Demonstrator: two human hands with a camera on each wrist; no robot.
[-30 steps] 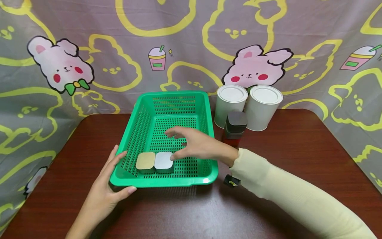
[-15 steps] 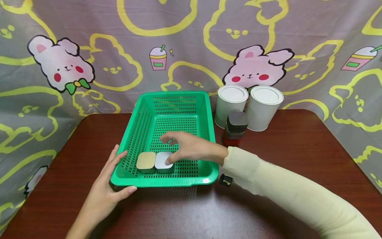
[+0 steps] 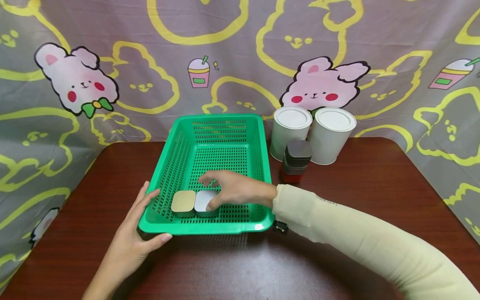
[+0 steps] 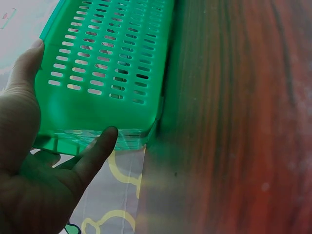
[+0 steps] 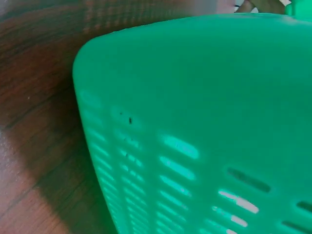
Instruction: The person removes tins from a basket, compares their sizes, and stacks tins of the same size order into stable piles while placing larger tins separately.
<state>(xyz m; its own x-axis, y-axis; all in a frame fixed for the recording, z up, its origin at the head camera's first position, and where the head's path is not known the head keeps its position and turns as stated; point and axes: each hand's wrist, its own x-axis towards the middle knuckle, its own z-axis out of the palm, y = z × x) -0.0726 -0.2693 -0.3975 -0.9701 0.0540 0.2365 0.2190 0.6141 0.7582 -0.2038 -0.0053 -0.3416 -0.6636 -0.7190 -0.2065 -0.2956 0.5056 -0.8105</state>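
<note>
A green plastic basket [image 3: 210, 228] stands on the table. My left hand [image 3: 129, 231] holds its near left corner, thumb at the front wall and fingers along the left side; the left wrist view shows the fingers [image 4: 97, 151] against the slotted wall. Inside the basket, a squarish container with a beige top [image 3: 183, 201] sits beside one with a white top [image 3: 203, 200]. My right hand [image 3: 240, 188] hovers over the white-topped container, fingers bent and spread, thumb overlapping its right edge; contact is unclear. The right wrist view shows the basket wall [image 5: 195, 87], not the right hand's fingers.
Two white lidded cans [image 3: 291, 131] stand behind the basket's right side. Before them is a dark-capped, red-bottomed container or stack [image 3: 297, 156], close to the basket and the right forearm. A patterned curtain [image 3: 232, 62] hangs behind the brown table [image 3: 360, 179].
My right hand has moved left and slightly nearer, bringing the thumb over the white-topped container. The left hand, basket and both containers have stayed put.
</note>
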